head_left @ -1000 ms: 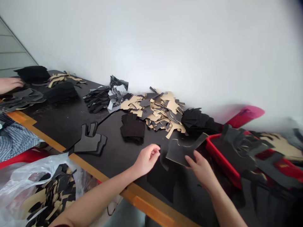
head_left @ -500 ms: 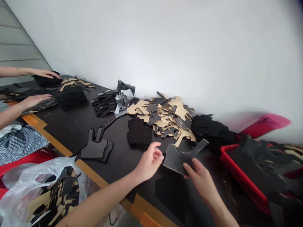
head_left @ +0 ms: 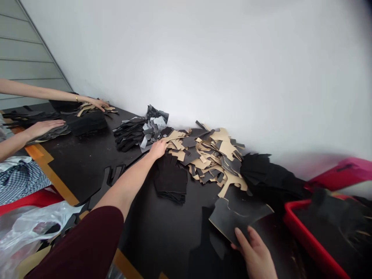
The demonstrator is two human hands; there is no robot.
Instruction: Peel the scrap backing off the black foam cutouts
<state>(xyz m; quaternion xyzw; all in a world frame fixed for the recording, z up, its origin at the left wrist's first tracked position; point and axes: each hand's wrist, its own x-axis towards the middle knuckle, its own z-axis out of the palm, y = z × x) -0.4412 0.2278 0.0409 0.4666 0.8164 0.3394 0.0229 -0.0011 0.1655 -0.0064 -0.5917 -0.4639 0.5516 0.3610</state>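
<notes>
My right hand (head_left: pixel 253 250) pinches the lower edge of a flat dark grey cut-out piece (head_left: pixel 232 221) with pale edges. The piece is tilted above the black table, and a strip of it extends to the right. My left hand (head_left: pixel 158 149) reaches far forward, at the left end of a pile of tan and dark offcuts (head_left: pixel 212 155). Its fingers are curled and partly hidden, so anything in them cannot be made out. Just below it lies a stack of black hand-shaped pieces (head_left: pixel 171 180). My left forearm partly covers some grey hand-shaped pieces (head_left: pixel 99 193).
A red bin (head_left: pixel 314 240) full of dark pieces stands at the right, beside black stacked pieces (head_left: pixel 267 174). At the far left, another person's hands (head_left: pixel 99 104) touch offcuts and a grey stack (head_left: pixel 54 131). A plastic bag (head_left: pixel 35 228) hangs at the front left.
My left hand has gone from beside the cut-out piece forward and left to the offcut pile. My right hand still holds the piece. The other person's far hand has moved right onto offcuts.
</notes>
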